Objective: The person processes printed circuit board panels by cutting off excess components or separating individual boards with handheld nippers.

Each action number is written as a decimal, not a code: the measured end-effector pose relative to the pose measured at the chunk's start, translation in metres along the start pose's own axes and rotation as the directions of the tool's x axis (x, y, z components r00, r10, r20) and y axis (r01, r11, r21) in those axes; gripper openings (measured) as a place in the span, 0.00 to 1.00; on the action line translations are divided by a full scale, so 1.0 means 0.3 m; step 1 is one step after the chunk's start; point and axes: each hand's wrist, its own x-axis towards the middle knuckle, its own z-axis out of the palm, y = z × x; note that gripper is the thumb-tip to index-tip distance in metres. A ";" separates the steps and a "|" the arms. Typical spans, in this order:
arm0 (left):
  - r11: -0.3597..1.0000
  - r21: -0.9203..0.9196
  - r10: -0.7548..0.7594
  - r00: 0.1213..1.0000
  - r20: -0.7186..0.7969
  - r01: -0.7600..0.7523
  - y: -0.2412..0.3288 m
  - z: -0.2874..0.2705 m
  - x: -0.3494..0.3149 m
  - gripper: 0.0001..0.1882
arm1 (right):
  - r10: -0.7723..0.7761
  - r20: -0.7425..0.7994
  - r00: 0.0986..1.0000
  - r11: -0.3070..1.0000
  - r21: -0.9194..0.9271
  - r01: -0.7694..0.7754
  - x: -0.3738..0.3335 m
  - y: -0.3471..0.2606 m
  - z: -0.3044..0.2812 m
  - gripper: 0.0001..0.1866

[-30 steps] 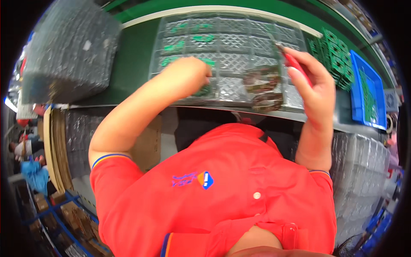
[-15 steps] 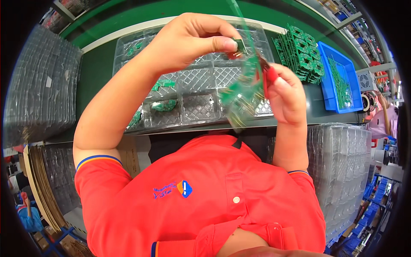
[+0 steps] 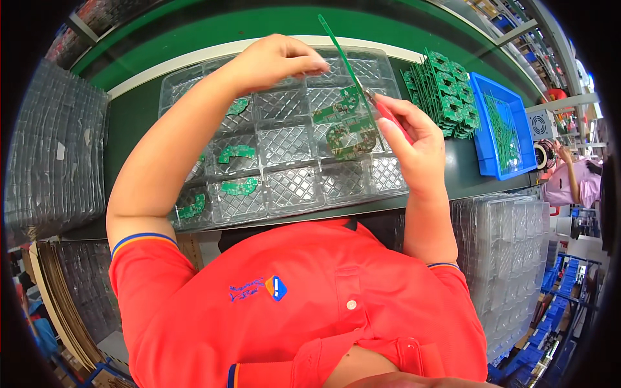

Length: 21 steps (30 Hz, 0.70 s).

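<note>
My left hand [image 3: 281,63] hangs over the far part of a clear plastic tray [image 3: 281,194], its thumb and fingertips pinched together. No object shows between them; their undersides are hidden. My right hand [image 3: 419,142] is closed round red-handled cutters [image 3: 392,120], with the metal jaws up by a long thin green strip [image 3: 337,46]. A green circuit board panel [image 3: 352,132] is attached along this strip and hangs above the tray beside the right fingers. Cut green board pieces lie singly in tray compartments, among them a curved piece [image 3: 239,187] and another [image 3: 237,152].
Stacked green board panels [image 3: 446,94] stand at the far right, beside a blue bin [image 3: 482,139] holding thin green strips. Tall piles of clear trays rise at left [image 3: 55,149] and lower right [image 3: 504,258]. Another person in pink [image 3: 572,184] is at the far right.
The small board piece that was in my left fingers no longer shows there; that hand has moved left. The panel and strip in my right hand have swung upright, showing more of the tray.
</note>
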 end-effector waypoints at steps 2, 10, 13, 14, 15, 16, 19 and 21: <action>0.882 -0.466 0.052 0.972 0.228 0.062 0.106 0.005 -0.038 0.13 | -0.041 -0.028 0.999 0.995 -0.093 0.039 0.010 0.010 0.009 0.15; 0.985 -0.054 -0.152 0.969 0.195 0.165 0.077 0.011 -0.012 0.11 | -0.487 -0.105 0.867 0.708 -0.628 0.323 0.006 0.007 0.029 0.17; 0.936 0.345 -0.177 0.942 0.284 0.072 -0.075 0.023 -0.030 0.10 | -0.236 -0.105 0.966 0.938 -0.286 0.198 -0.005 0.012 -0.005 0.16; 0.896 0.442 -0.212 0.909 0.357 0.036 -0.070 0.034 -0.033 0.10 | -0.152 -0.083 0.985 0.971 -0.197 0.133 -0.015 0.017 -0.012 0.15; 0.849 0.528 -0.202 0.929 0.311 0.008 -0.063 0.056 -0.048 0.10 | -0.150 -0.092 0.984 0.972 -0.197 0.130 -0.020 0.020 -0.016 0.15; 0.811 0.585 -0.102 0.978 0.184 -0.026 -0.053 0.070 -0.056 0.11 | -0.134 -0.069 0.989 0.976 -0.179 0.120 -0.023 0.023 -0.018 0.15; 0.981 0.192 -0.043 0.990 0.137 0.016 0.107 0.088 -0.074 0.13 | -0.084 -0.057 0.995 0.986 -0.146 0.075 -0.039 0.029 -0.024 0.15; 0.924 -0.372 -0.006 0.973 0.231 0.094 0.197 0.112 -0.104 0.14 | -0.072 -0.061 0.996 0.995 -0.073 0.068 -0.047 0.032 -0.014 0.16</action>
